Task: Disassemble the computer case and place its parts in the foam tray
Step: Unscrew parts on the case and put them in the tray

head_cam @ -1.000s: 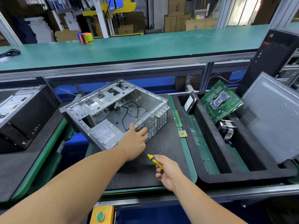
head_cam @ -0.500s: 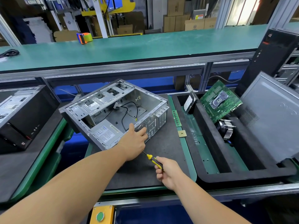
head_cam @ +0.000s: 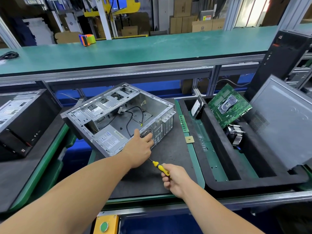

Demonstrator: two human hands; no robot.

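Nothing has shifted: left hand splayed on the computer case (lengthwise back-left), right hand clamping the screwdriver.

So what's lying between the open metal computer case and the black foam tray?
In the head view, a green memory stick and a small gold square chip lie on the dark mat.

Two bare forearms, left hand, right hand, no sleeves
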